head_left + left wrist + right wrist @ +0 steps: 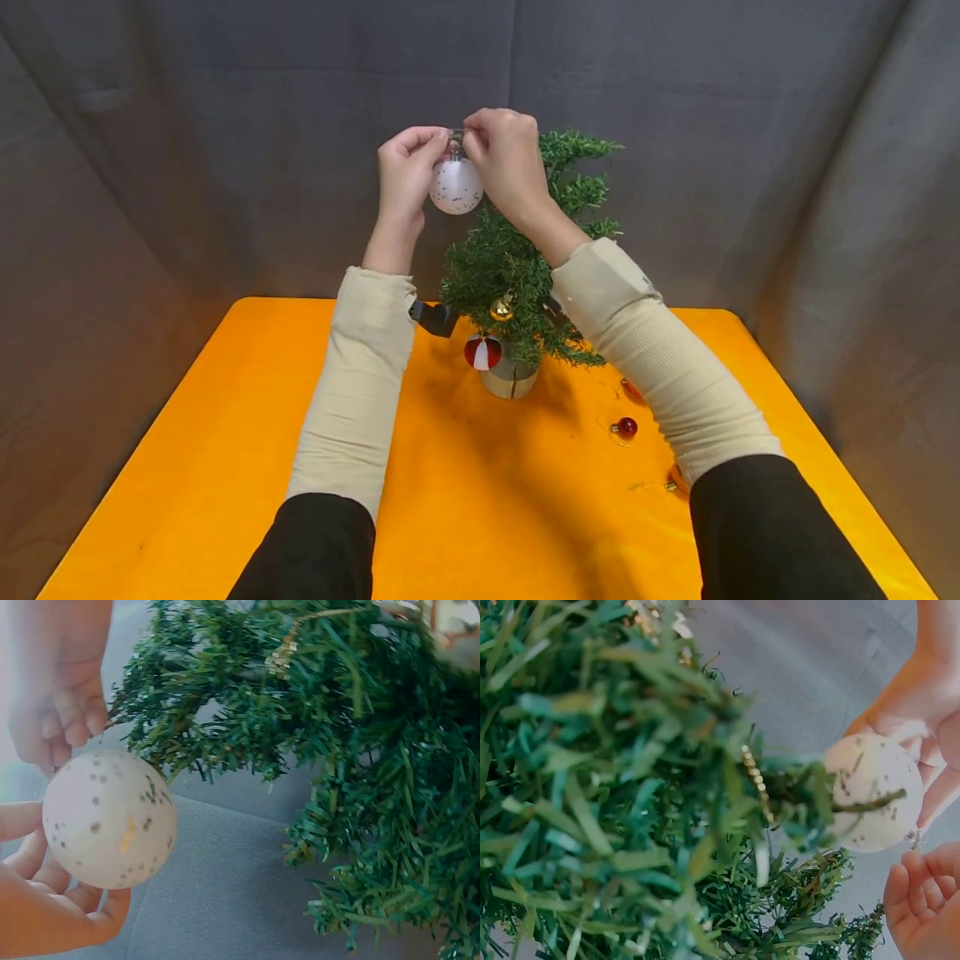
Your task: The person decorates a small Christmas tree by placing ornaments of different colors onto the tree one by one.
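Note:
A white speckled Christmas bauble (457, 187) hangs up beside the top of a small green Christmas tree (498, 258). My left hand (405, 171) pinches it near its silvery cap, and in the left wrist view its fingers (112, 911) curl under the ball. My right hand (513, 158) is just across the cap, fingertips pinching the thin hanging string that spans between both hands. In the right wrist view, a bare branch tip (870, 801) overlaps the bauble. A small gold bauble (501, 309) and a red-and-white one (482, 352) hang low on the tree.
The tree's round base (510, 382) stands on an orange-covered table (465, 533). A small dark red bauble (627, 427) lies to its right, with an orange one (678, 479) partly behind the right sleeve. Grey curtains (322, 167) surround the table.

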`<state>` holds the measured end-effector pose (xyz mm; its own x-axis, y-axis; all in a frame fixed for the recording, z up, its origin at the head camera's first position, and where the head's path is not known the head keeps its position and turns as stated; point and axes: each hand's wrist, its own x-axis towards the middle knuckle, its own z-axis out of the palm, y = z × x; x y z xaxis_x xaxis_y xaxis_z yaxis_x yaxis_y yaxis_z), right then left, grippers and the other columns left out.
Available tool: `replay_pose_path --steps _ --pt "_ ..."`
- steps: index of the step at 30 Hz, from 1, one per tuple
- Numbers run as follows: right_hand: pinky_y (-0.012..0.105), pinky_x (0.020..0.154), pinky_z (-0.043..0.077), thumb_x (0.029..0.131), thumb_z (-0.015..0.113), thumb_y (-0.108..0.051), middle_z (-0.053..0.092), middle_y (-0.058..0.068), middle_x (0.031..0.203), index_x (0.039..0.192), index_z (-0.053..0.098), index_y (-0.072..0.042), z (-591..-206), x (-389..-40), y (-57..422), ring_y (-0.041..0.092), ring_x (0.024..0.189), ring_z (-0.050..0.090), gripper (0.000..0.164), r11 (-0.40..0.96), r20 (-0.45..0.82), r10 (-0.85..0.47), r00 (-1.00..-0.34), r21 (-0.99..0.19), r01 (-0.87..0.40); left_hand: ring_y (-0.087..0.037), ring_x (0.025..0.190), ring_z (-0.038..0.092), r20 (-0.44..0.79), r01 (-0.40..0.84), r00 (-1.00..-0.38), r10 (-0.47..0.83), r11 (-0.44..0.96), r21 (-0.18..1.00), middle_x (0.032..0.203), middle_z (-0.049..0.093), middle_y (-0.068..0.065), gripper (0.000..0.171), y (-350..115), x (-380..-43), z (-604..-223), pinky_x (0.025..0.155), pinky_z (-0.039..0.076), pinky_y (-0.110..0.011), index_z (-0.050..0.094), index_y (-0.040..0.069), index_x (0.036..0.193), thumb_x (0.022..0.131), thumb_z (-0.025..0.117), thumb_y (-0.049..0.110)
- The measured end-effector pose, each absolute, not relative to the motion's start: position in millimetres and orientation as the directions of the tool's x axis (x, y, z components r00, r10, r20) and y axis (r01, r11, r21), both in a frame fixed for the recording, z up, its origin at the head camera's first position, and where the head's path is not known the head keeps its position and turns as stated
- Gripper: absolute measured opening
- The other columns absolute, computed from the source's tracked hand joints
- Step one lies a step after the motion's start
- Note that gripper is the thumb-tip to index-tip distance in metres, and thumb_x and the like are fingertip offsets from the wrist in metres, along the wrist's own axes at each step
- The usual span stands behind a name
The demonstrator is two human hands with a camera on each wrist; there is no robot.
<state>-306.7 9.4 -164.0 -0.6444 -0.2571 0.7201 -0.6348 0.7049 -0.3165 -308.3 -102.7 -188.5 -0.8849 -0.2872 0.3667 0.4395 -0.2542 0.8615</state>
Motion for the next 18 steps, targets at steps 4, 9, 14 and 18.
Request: replay_pose_path --steps 4,9,14,18 --pt "0.023 0.067 0.046 0.089 0.046 -0.005 0.066 0.012 0.094 0.097 0.068 0.001 -161.1 -306.4 7.6 0.017 0.079 0.06 0.024 0.721 0.702 -0.267 -0.66 -0.308 -0.62 -0.012 0.064 0.057 0.325 0.401 -0.908 -0.264 -0.329 0.855 0.069 0.059 -0.005 0.019 -105.8 -309.9 -187.0 0.071 0.047 -0.024 0.061 0.002 0.069 0.086 0.054 -0.004" --pt "0.023 0.07 0.048 0.089 0.046 -0.006 0.065 0.012 0.096 0.098 0.068 0.002 -159.5 -306.4 7.5 0.017 0.083 0.061 0.024 0.754 0.667 -0.264 -0.697 -0.307 -0.58 -0.012 0.065 0.058 0.267 0.334 -0.94 -0.213 -0.407 0.85 0.069 0.06 -0.005 0.018 -105.8 -311.8 -186.3 0.07 0.046 -0.024 0.062 0.002 0.07 0.086 0.054 -0.003" --pt "0.024 0.07 0.048 0.09 0.046 -0.006 0.065 0.012 0.095 0.098 0.067 0.002 -162.0 -307.1 7.7 0.018 0.083 0.061 0.024 0.76 0.653 -0.275 -0.705 -0.301 -0.576 -0.012 0.067 0.056 0.242 0.299 -0.953 -0.18 -0.447 0.843 0.072 0.058 -0.006 0.018 -104.6 -316.2 -190.0 0.069 0.045 -0.022 0.061 0.001 0.072 0.087 0.052 -0.003" --pt "0.024 0.071 0.048 0.09 0.045 -0.006 0.065 0.012 0.095 0.098 0.067 0.002 -162.2 -306.6 7.0 0.019 0.083 0.061 0.025 0.771 0.654 -0.286 -0.7 -0.277 -0.574 -0.013 0.073 0.054 0.274 0.333 -0.94 -0.203 -0.374 0.866 0.074 0.057 -0.005 0.017 -103.1 -320.1 -193.7 0.07 0.044 -0.022 0.061 0.001 0.072 0.087 0.054 -0.002"
